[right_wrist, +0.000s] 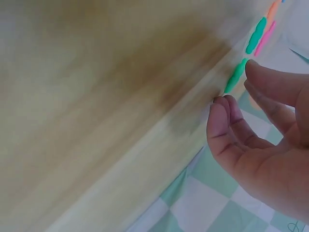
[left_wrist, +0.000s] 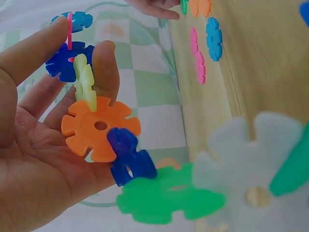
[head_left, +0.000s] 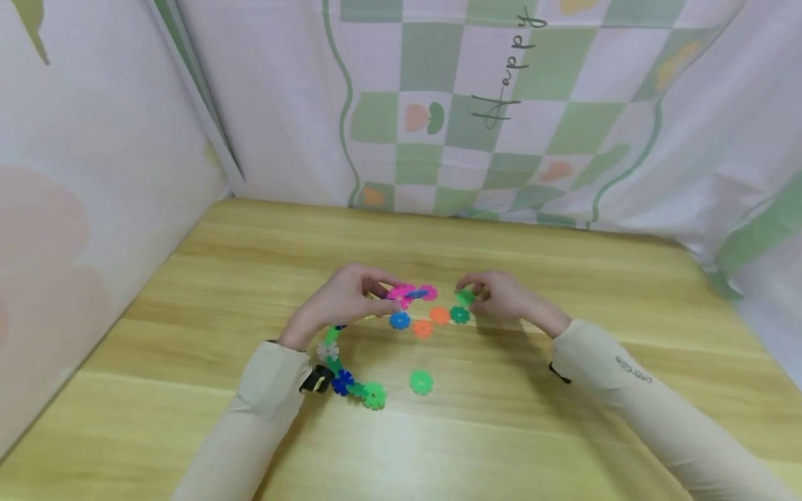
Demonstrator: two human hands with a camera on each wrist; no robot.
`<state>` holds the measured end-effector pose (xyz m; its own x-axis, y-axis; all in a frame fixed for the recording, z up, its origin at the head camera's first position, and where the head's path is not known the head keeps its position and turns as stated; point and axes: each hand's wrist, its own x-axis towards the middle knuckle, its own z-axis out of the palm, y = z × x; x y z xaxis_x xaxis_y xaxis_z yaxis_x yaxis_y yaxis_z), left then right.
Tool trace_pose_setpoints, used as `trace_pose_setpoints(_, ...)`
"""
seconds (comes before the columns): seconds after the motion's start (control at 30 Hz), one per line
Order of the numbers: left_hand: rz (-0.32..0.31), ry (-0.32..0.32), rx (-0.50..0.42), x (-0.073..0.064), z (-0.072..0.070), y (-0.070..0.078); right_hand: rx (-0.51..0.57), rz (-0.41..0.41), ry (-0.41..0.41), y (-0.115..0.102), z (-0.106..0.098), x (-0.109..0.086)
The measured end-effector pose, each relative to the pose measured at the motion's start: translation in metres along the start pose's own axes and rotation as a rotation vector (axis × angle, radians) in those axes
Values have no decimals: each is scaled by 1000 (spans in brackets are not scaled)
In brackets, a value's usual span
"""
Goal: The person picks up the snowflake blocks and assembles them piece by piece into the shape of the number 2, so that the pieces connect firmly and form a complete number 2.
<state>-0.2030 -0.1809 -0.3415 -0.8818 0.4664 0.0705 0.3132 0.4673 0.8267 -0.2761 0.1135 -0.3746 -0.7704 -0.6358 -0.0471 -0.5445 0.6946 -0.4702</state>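
My left hand point(head_left: 347, 296) pinches a chain of interlocking plastic snowflake discs near its far end. Thumb and index finger are at a dark blue disc point(left_wrist: 67, 62) and a pink disc point(left_wrist: 69, 31), with a lighter blue disc point(left_wrist: 79, 20) beyond. From there the chain runs past a yellow disc point(left_wrist: 84, 82), an orange disc point(left_wrist: 99, 128) and a white disc point(head_left: 328, 350) to a light green end disc point(head_left: 374, 395). On the table, my right hand point(head_left: 501, 296) has thumb and fingertips at opposite edges of a green disc point(right_wrist: 235, 76).
Loose discs lie between the hands: a blue one point(head_left: 399, 320), two orange ones point(head_left: 422, 328), a dark green one point(head_left: 460, 315) and pink ones point(head_left: 429, 292). Closer in lies a light green disc point(head_left: 421, 382). Behind the wooden table point(head_left: 532, 431) hangs a checked cloth point(head_left: 429, 56).
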Motion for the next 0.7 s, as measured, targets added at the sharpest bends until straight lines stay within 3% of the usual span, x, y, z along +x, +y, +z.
trace_pose_setpoints(0.47,-5,1,-38,2,0,-1,21,20,-30,7,-3,16)
trace_pose_setpoints(0.7,4,5,-42,3,-1,-5,42,99,-47,10,-5,24)
